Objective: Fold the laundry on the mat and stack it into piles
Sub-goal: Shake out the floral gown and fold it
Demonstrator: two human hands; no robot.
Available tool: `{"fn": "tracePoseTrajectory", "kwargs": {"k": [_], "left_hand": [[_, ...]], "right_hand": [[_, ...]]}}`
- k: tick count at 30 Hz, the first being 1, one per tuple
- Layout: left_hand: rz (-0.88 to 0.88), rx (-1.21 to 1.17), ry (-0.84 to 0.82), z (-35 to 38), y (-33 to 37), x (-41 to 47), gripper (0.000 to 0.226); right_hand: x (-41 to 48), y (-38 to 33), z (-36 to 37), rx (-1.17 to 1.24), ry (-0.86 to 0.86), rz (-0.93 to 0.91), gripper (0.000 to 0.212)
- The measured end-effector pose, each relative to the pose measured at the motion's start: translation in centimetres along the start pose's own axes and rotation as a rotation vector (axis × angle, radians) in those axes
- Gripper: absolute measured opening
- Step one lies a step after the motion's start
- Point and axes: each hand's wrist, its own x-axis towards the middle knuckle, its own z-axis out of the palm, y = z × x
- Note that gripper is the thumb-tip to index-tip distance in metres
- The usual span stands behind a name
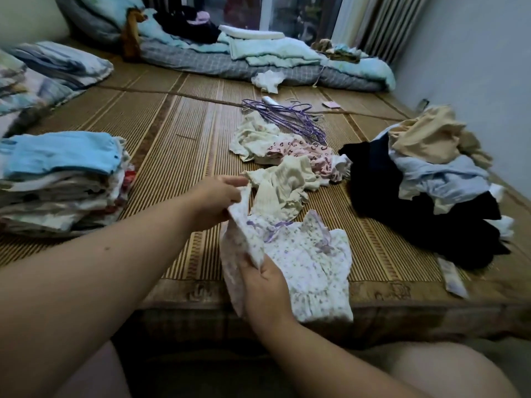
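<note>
A white cotton garment printed with small purple flowers lies at the near edge of the woven bamboo mat, and its lower part hangs over that edge. Both hands hold its left side, which is lifted off the mat. The left hand pinches the top corner between thumb and fingers. The right hand grips the bunched edge lower down, with its fingers curled round the cloth.

Just beyond the floral garment lies a crumpled cream ribbed garment, and behind that a pink spotted garment. Farther beyond is a bundle of purple wire hangers. Well to the left of the floral garment stands a stack of folded clothes with a light blue piece on top. To its right, apart from it, sits an unfolded heap of black, pale blue and beige clothes.
</note>
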Motion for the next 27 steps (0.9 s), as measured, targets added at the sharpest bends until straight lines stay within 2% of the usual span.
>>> {"fn": "tracePoseTrajectory", "kwargs": {"k": [4, 9, 10, 12, 14, 16, 19, 21, 23, 25, 27], "left_hand": [[0.102, 0.105, -0.208, 7.6, 2.1, 1.7, 0.057], [0.153, 0.27, -0.395, 16.0, 0.3, 3.8, 0.072], [0.144, 0.315, -0.433, 16.7, -0.2, 4.1, 0.075], [0.161, 0.427, -0.418, 17.1, -1.2, 4.4, 0.076], [0.229, 0.62, -0.341, 16.1, -1.9, 4.3, 0.07], [0.329, 0.964, -0.333, 14.6, -3.0, 4.0, 0.064], [0.327, 1.366, -0.444, 12.5, -5.2, 3.8, 0.062], [0.302, 1.559, -0.489, 11.6, -7.2, 4.0, 0.071], [0.311, 1.651, -0.467, 11.0, -9.2, 4.3, 0.078], [0.3, 1.646, -0.437, 10.7, -10.2, 4.3, 0.08], [0.29, 1.58, -0.419, 10.7, -9.9, 3.9, 0.081]], "right_hand": [[-0.7, 0.8, -4.4, 0.296, 0.305, 0.181, 0.019], [-0.5, 2.9, -9.5, 0.653, 0.578, 0.416, 0.008], [-0.5, 3.6, -10.1, 0.649, 0.604, 0.456, 0.009], [-0.4, 5.2, -11.1, 0.475, 0.656, 0.536, 0.015], [-0.2, 6.3, -11.3, 0.304, 0.681, 0.589, 0.042], [-0.1, 6.5, -11.2, 0.221, 0.692, 0.627, 0.069], [0.2, 6.0, -11.3, 0.289, 0.719, 0.703, 0.076], [0.1, 5.6, -11.1, 0.39, 0.652, 0.789, 0.072], [-0.2, 5.2, -10.6, 0.422, 0.483, 0.841, 0.056], [-0.3, 5.4, -10.6, 0.418, 0.412, 0.837, 0.037], [-0.3, 5.2, -10.8, 0.409, 0.449, 0.804, 0.025]]}}
